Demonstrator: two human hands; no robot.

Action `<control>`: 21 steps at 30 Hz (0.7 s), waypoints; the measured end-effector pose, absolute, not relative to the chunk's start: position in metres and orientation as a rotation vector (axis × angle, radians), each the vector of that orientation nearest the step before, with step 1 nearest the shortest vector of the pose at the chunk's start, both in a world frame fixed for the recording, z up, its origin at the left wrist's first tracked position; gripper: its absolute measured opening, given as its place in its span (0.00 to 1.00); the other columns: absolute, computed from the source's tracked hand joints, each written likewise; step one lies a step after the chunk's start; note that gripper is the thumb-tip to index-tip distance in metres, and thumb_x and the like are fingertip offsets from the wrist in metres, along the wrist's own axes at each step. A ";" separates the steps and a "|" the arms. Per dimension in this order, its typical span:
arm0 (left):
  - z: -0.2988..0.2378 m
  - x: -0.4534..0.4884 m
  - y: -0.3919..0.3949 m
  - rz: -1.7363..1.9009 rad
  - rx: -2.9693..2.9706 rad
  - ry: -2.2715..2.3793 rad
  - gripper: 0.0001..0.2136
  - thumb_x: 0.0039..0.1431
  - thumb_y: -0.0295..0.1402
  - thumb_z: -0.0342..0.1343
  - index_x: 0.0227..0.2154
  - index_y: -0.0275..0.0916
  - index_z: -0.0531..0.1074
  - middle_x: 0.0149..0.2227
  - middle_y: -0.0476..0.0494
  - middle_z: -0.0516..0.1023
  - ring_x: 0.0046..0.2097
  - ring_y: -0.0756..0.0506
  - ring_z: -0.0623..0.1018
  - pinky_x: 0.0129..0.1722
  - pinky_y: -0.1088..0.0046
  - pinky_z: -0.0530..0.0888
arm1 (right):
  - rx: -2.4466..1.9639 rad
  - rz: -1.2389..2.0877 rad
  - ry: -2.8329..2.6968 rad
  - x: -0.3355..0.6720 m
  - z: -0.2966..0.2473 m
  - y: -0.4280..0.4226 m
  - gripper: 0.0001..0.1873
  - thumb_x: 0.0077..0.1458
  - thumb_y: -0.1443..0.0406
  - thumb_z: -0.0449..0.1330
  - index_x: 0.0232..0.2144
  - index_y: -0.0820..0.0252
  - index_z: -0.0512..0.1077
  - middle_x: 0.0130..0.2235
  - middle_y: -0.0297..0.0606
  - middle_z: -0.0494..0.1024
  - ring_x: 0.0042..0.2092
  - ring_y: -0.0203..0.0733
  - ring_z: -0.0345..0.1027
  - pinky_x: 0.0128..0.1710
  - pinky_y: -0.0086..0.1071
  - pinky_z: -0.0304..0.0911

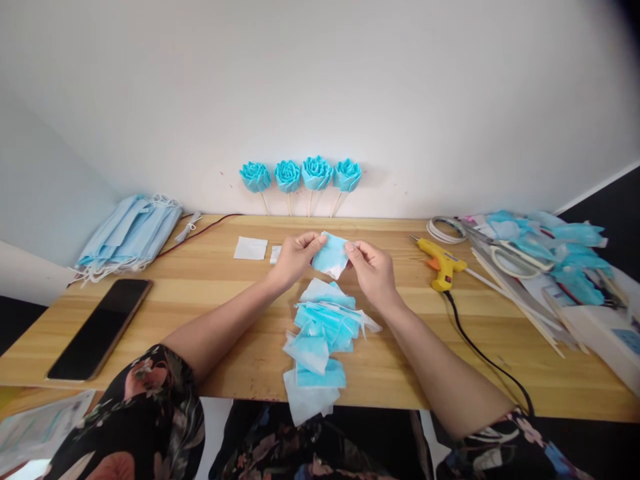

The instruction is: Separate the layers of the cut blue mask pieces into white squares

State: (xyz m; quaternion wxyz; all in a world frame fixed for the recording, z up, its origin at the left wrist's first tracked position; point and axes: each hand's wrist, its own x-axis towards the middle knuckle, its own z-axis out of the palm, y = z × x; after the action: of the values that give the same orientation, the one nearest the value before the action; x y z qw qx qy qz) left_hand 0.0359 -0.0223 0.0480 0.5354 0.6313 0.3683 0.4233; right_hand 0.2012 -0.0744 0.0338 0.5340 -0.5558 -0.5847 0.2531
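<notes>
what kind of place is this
Probably a home craft table: a yellow glue gun, a stack of blue face masks and four blue roses on sticks; the left hand and right hand hold a mask piece.

Readable text: none that I can make out anywhere, tbh.
Light blue non-woven fabric piece (331,255): pinched between the left hand (295,257) and the right hand (373,268), plain surface, no lettering shows.
Flat black smartphone (100,328): lies on the wooden counter (225,300), screen dark, nothing to read.
Yellow plastic glue gun (440,262): if there's a brand mark, it's way too small to tell.
White cardboard box with a blue patch (606,331): far right, print is just a blur.
Clear plastic packet (35,427): lower left, faint greenish print, too smeared to read.
</notes>
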 end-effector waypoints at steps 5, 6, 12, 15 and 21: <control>0.045 0.036 -0.026 1.051 1.523 0.893 0.24 0.53 0.55 0.57 0.22 0.36 0.68 0.20 0.52 0.62 0.24 0.53 0.60 0.24 0.76 0.57 | -1.191 0.744 -1.312 0.202 0.029 -0.071 0.23 0.62 0.50 0.53 0.21 0.56 0.69 0.24 0.33 0.72 0.29 0.39 0.65 0.33 0.31 0.61; 0.044 0.036 -0.026 1.056 1.522 0.892 0.23 0.54 0.54 0.57 0.22 0.36 0.68 0.20 0.52 0.62 0.24 0.53 0.60 0.24 0.76 0.57 | -1.171 0.768 -1.304 0.202 0.029 -0.071 0.23 0.62 0.50 0.53 0.21 0.56 0.69 0.24 0.33 0.72 0.29 0.39 0.66 0.33 0.32 0.62; 0.040 0.038 -0.026 1.052 1.532 0.860 0.22 0.54 0.52 0.57 0.22 0.36 0.69 0.21 0.52 0.63 0.25 0.53 0.61 0.24 0.76 0.58 | -1.245 0.794 -1.297 0.199 0.030 -0.072 0.18 0.55 0.51 0.61 0.22 0.56 0.69 0.22 0.30 0.69 0.28 0.37 0.63 0.29 0.30 0.59; 0.040 0.038 -0.024 1.068 1.534 0.878 0.21 0.54 0.52 0.57 0.22 0.36 0.69 0.21 0.52 0.63 0.25 0.53 0.62 0.24 0.76 0.59 | -1.272 0.752 -1.320 0.198 0.030 -0.073 0.18 0.56 0.51 0.60 0.22 0.56 0.70 0.22 0.31 0.70 0.27 0.38 0.64 0.29 0.30 0.58; 0.040 0.037 -0.023 1.113 1.554 0.923 0.21 0.55 0.51 0.57 0.22 0.36 0.70 0.21 0.52 0.64 0.25 0.53 0.62 0.25 0.76 0.59 | -1.167 0.823 -1.270 0.202 0.026 -0.070 0.25 0.60 0.47 0.53 0.21 0.56 0.70 0.25 0.35 0.74 0.30 0.41 0.67 0.34 0.33 0.64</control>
State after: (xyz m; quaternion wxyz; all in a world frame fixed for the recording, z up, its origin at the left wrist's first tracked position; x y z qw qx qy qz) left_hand 0.0367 -0.0234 0.0400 0.4878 0.6390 0.3795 0.4578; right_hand 0.2021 -0.0703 0.0256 0.5771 -0.4987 -0.5428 0.3515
